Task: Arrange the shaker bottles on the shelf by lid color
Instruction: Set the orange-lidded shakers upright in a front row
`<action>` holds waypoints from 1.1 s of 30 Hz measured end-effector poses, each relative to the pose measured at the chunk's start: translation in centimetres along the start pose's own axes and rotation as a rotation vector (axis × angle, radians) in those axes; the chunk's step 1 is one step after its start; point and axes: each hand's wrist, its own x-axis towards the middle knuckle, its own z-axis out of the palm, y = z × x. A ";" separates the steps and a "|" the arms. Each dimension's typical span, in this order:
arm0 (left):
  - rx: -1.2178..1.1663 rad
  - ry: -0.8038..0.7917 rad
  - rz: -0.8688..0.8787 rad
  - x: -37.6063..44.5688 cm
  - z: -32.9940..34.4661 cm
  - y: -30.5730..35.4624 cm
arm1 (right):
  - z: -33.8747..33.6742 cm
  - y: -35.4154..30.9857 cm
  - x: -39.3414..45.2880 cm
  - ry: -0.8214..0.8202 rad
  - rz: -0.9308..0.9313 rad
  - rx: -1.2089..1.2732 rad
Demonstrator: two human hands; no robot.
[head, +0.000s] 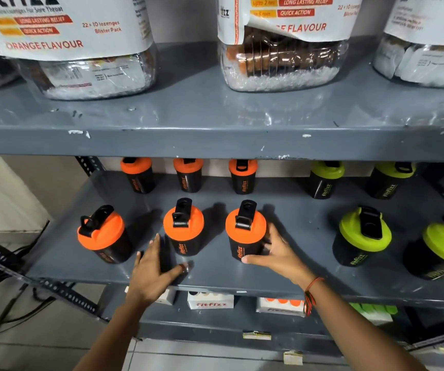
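The right hand wraps the base of the right-most front orange-lidded shaker, thumb in front, fingers behind, closed on it; the left hand lies spread and empty on the grey shelf, just left of the middle orange-lidded shaker; both bottles stand upright, lower centre of frame; green-lidded shakers sit well apart, at right.

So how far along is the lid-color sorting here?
Nearly done. Six orange-lid bottles stand on the left of the shelf, four green-lid bottles on the right, none mixed. The right hand grips the front orange bottle; the left hand rests open nearby. Only final spacing seems left.
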 end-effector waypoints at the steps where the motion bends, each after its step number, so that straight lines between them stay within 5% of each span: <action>1: -0.104 0.026 -0.013 -0.1 -0.3 0.7 | 0.4 0.2 -0.2 0.043 -0.007 -0.016; 4: -0.317 0.099 -0.047 -0.1 0.2 2.5 | 1.6 0.8 -0.2 0.168 -0.044 -0.080; 11: -0.385 0.247 -0.125 0.7 1.7 4.8 | 3.5 0.2 0.3 0.264 -0.131 -0.201; 33: -0.340 0.197 -0.127 -0.7 1.7 3.1 | 4.3 0.0 -0.6 0.184 -0.092 -0.199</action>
